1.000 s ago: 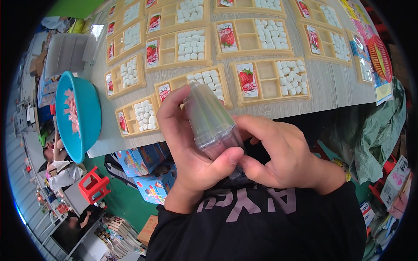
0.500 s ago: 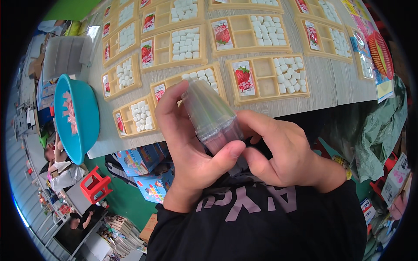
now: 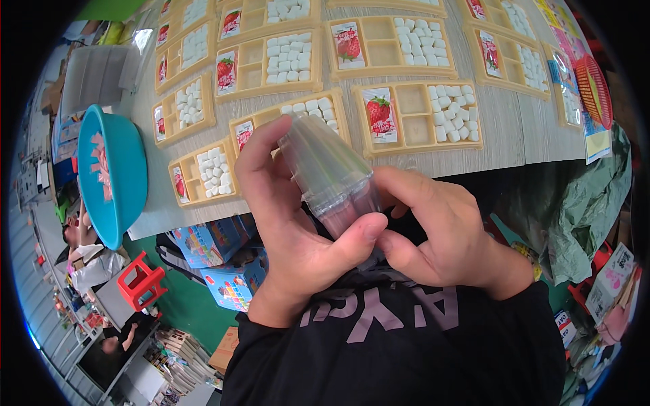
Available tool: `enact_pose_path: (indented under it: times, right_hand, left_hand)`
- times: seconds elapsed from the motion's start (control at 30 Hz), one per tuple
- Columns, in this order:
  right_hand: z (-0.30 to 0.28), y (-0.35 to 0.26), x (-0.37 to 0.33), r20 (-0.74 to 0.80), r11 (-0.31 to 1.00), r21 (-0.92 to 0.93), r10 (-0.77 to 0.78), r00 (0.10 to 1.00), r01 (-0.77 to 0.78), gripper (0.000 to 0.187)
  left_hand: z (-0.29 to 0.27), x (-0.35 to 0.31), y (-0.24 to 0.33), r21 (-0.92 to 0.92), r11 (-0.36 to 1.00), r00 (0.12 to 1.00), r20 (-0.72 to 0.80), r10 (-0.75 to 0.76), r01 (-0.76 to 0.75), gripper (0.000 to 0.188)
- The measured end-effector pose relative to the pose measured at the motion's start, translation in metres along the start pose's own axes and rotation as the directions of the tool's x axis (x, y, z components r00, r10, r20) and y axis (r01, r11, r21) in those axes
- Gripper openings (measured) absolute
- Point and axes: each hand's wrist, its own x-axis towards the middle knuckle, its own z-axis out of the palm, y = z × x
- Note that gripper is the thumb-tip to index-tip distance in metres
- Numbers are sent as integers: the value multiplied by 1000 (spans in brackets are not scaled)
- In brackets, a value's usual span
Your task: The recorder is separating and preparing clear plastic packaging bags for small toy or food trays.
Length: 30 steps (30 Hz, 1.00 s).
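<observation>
Just over the tabletop's (image 3: 514, 132) near edge, our left hand (image 3: 294, 237) wraps a clear plastic container (image 3: 328, 159), ribbed and tapering, its thumb laid across the pinkish lower part. Our right hand (image 3: 440, 233) curls at the container's right side, thumb and forefinger slightly parted; its other fingers are mostly hidden, so we cannot tell whether they grip. Whether the container is one piece or nested pieces, we cannot make out, and our thumbs cover its lower end. Behind it, our left hand partly hides a moulded beige tray (image 3: 343, 111) of plump white pieces (image 3: 311, 108). Trays along the tabletop's far edge are cut off.
</observation>
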Motion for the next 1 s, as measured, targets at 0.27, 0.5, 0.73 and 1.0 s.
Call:
enact_pose_path:
  times: [0.27, 0.5, 0.73, 1.0]
  right_hand:
    - [7, 0, -4, -50, 997, -73, -33, 998, 29, 51]
    - [10, -4, -3, -41, 977, -213, -34, 999, 24, 55]
    - [8, -10, 3, 18, 968, -245, -48, 999, 51, 56]
    - [2, -7, 6, 14, 999, -8, 44, 999, -44, 53]
  left_hand:
    - [3, 1, -2, 125, 992, 992, -122, 6, 9, 107]
    - [0, 2, -2, 116, 993, 994, -113, -10, 23, 107]
    - [-1, 3, -1, 117, 993, 996, -93, -7, 18, 111]
    - [-6, 3, 0, -11, 993, 990, -67, -121, 120, 109]
